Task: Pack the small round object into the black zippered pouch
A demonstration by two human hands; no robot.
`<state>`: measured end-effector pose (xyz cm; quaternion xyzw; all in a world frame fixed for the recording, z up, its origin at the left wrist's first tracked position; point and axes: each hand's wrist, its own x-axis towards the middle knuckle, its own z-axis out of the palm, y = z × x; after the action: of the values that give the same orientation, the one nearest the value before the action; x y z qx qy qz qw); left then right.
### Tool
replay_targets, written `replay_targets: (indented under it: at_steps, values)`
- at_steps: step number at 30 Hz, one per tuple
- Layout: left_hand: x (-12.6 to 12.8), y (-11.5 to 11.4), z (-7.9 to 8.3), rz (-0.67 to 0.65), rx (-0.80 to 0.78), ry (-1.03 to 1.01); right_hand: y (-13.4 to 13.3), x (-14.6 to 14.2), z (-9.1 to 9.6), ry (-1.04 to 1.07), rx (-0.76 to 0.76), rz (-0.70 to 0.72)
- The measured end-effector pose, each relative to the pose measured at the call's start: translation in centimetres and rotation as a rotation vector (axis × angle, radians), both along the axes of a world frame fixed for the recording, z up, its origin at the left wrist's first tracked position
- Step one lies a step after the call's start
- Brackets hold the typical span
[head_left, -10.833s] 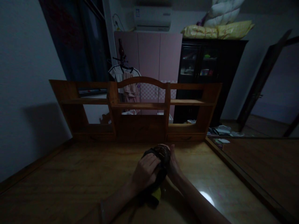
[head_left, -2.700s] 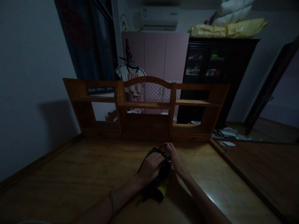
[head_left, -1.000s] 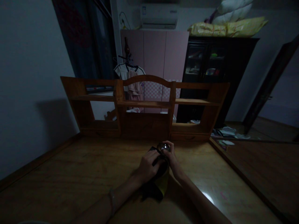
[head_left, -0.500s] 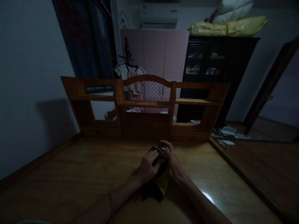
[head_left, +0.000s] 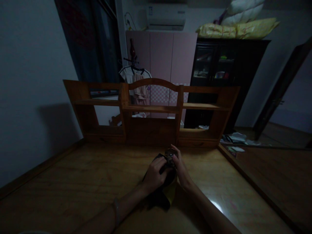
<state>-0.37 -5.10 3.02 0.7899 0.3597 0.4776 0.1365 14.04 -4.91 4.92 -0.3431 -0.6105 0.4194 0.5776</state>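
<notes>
Shiny thing (head_left: 170,154) gripped by right hand (head_left: 182,169), dark cloth (head_left: 161,199) gripped by left hand (head_left: 154,175), wide table (head_left: 97,175) around, wooden edge (head_left: 251,182) at right

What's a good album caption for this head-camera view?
In dim light, the left hand grips dark cloth and the right hand a shiny object, above a wooden surface.

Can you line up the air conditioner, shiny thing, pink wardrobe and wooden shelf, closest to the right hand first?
1. Shiny thing: in the right hand.
2. Wooden shelf: just ahead.
3. Pink wardrobe: behind the shelf.
4. Air conditioner: high up, above the wardrobe.
</notes>
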Motion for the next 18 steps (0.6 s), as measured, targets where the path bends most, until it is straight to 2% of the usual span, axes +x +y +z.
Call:
replay_targets:
  at_steps: [7, 13, 18]
  values:
    - [0.1, 0.0, -0.2, 0.007, 0.107, 0.058, -0.4, -0.1, 0.7, 0.096, -0.061, 0.085]
    - [0.2, 0.1, -0.7, 0.066, 0.166, 0.093, 0.1, 0.0, 0.4, 0.135, -0.099, 0.072]
    - [-0.1, 0.7, -0.7, 0.016, 0.275, 0.168, 1.0, 0.3, -0.3, 0.199, -0.099, 0.026]
